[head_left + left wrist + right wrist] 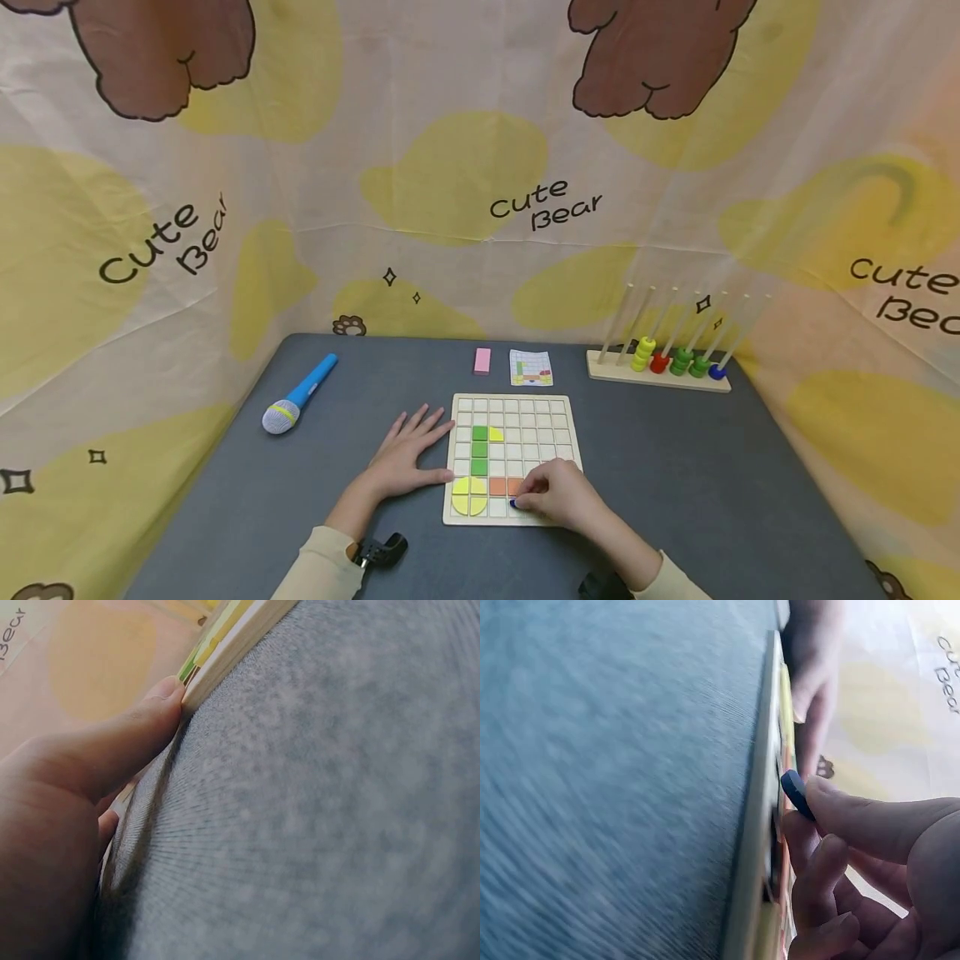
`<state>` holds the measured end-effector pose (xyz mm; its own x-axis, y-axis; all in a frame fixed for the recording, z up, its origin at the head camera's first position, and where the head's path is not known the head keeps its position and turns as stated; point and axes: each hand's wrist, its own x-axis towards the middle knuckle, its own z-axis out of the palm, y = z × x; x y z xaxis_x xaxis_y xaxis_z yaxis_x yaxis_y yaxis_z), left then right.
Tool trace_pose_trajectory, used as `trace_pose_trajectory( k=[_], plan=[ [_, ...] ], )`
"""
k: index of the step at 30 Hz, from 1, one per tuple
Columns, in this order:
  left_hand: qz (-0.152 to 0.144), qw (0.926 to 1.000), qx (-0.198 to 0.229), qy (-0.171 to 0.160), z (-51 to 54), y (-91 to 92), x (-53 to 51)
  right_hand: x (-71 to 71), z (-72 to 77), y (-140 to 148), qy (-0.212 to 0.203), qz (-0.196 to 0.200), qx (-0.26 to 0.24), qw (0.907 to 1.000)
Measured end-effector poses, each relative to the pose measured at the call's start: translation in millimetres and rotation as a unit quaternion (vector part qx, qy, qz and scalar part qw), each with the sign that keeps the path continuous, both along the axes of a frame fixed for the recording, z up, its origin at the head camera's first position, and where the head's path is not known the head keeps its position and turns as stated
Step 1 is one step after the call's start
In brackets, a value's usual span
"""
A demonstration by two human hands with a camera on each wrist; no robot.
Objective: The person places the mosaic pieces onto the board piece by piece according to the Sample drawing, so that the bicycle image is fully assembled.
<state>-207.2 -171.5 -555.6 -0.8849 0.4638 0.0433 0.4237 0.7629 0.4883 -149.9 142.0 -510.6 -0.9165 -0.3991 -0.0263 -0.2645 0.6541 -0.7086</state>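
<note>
A wooden grid board (pixel 525 408) lies on the dark table with green squares (pixel 480 450), yellow rounded pieces (pixel 468 496) and orange squares (pixel 497 487) set in its cells. My left hand (pixel 401 458) rests at the board's left edge with fingers spread; in the left wrist view the thumb (pixel 150 720) touches the rim. My right hand (pixel 558 496) is over the lower right of the board. Between its thumb and forefinger it pinches a small dark blue piece (pixel 796 793), tilted just over the board. Some cells under this hand are hidden.
Behind the board lie a pink block (pixel 482 361) and a pattern card (pixel 531 367). A wooden peg stand (pixel 660 377) with coloured beads is at the back right. A blue toy microphone (pixel 300 396) lies at the left. A printed cloth (pixel 450 183) hangs behind the table.
</note>
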Motion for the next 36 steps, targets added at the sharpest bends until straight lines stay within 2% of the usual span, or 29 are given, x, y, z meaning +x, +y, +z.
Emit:
trace_pose_trajectory(
  k=[13,21,28,32,36],
  plan=[
    [-0.002,0.9999,-0.006,-0.015,1.0,-1.5,1.1,4.0,-1.5,-8,0.038,-0.031,0.044,0.9978],
    [-0.007,0.9999,-0.010,-0.010,-0.2,-3.5,1.6,3.3,-2.6,-9,0.038,-0.041,0.067,0.9962],
    [-0.003,1.0000,0.001,-0.007,-1.4,-3.6,0.6,-6.1,14.6,1,0.021,-0.074,0.030,0.9966],
    [0.011,0.9990,0.039,0.019,-5.1,-5.6,1.6,-15.9,26.1,20,0.018,-0.110,0.002,0.9938],
    [0.027,0.9907,0.122,0.053,-6.3,-9.4,5.1,-26.5,34.3,52,0.050,-0.119,0.004,0.9916]
  ],
)
